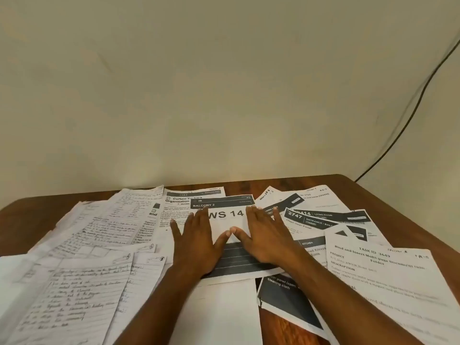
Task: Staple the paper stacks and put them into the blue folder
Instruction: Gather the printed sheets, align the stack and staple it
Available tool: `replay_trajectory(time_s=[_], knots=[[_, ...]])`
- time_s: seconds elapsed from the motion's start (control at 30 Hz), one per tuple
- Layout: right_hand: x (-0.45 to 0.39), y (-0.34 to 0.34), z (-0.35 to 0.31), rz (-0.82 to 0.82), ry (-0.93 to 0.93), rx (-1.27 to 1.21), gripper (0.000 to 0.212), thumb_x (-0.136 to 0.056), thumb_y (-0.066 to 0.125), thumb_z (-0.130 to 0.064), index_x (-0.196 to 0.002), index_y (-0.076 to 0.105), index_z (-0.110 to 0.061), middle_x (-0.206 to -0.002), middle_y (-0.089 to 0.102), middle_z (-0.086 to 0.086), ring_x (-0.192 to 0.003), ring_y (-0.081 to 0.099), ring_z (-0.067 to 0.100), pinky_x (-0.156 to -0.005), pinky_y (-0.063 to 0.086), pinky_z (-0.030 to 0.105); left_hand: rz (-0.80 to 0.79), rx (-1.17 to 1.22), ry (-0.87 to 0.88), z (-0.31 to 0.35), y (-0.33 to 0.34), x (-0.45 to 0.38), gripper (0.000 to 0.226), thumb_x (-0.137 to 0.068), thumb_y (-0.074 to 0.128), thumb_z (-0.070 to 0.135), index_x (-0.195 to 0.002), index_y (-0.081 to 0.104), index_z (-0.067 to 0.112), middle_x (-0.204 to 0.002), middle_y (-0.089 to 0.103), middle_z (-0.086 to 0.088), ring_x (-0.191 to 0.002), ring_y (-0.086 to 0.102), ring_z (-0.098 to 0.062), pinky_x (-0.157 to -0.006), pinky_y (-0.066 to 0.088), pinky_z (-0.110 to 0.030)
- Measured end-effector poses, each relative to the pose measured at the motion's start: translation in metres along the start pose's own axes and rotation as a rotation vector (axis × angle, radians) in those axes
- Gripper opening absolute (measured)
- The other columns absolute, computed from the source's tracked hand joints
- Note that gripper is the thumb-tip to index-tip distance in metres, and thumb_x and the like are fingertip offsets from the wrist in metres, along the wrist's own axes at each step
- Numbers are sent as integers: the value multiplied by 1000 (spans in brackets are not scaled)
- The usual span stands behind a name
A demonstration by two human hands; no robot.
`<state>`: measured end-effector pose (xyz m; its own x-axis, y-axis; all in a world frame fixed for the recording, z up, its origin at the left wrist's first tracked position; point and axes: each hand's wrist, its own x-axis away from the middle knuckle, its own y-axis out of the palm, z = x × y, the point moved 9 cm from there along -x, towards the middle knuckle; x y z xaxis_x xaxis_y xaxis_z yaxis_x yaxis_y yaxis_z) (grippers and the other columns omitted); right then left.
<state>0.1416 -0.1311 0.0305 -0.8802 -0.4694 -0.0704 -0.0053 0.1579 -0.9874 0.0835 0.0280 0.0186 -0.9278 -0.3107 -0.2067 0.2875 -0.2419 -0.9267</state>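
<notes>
Near edge: blank sheet (224, 310) lay under both forearms, dark-printed sheet (286, 302) just right of it, partly off onto bare table (388, 195). Left side: handwritten pages (74, 282) fanned and overlapping. Right side: task sheet (388, 277) on top of other printouts.

Centre: left hand (196, 245) and right hand (263, 235) both lay flat, fingers straight and spread, palms down on the WS 14 sheet (225, 220). Thumbs nearly touched at its middle. Neither hand gripped anything; they only pressed.

Behind: curtain sheet (179, 207) to the far left of centre, more dark-banner printouts (323, 217) to the far right, all overlapping. Cable (410, 115) ran down the wall at right.

No stapler or blue folder in view, so can't say where either sat.

Handling, my read: sheets were light, thin, floppy, and slick on each other and on the wood. A flat press would slide a sheet rather than lift it. Loose single sheets would bend if taken by one corner. Best hold was probably to sweep sheets together under flat palms, then pinch the pile at both long edges, thumb on top and fingers beneath, and tap it square on the table. Edges overhanging the table or another sheet gave the easiest way in for fingers. Creasing and misaligned corners looked like the main risk, not breakage.
</notes>
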Motion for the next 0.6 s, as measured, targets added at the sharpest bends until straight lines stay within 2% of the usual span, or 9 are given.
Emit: replay_trajectory(time_s=[0.1,0.23,0.33,0.43,0.6], knots=[[11,11,-8,-37,-55,-2,100,-90,6,-80,-165,13,-14,-173,16,8,-160,13,26,-127,-7,51,-12,-10,13,2,7,9,86,-99,33,74,-166,12,23,-175,19,-1,-161,16,-24,-130,2,-57],[18,35,-9,-34,-53,-20,105,-86,-1,-82,-166,12,-16,-175,6,7,-162,4,24,-126,-9,46,-25,23,14,-5,20,19,77,-104,38,63,-165,16,22,-175,18,-2,-161,17,-24,-132,9,-52],[20,43,-8,3,-43,-29,112,-78,-9,-83,-166,12,-17,-175,4,6,-162,2,23,-126,-9,42,35,125,-5,-11,11,17,71,-104,49,56,-162,28,22,-171,30,-2,-157,30,-24,-129,21,-51],[24,45,-13,15,-54,-59,104,-85,0,-80,-166,11,-16,-175,3,7,-162,1,23,-127,-6,44,52,138,-24,-16,8,15,74,-100,54,60,-161,32,24,-168,36,0,-154,34,-23,-127,26,-51],[43,45,-29,19,-119,-58,90,-98,15,-76,-166,11,-17,-175,3,8,-161,1,24,-130,-2,47,80,121,-19,-28,3,13,79,-86,46,71,-151,43,27,-154,52,-1,-142,47,-26,-116,39,-56]])
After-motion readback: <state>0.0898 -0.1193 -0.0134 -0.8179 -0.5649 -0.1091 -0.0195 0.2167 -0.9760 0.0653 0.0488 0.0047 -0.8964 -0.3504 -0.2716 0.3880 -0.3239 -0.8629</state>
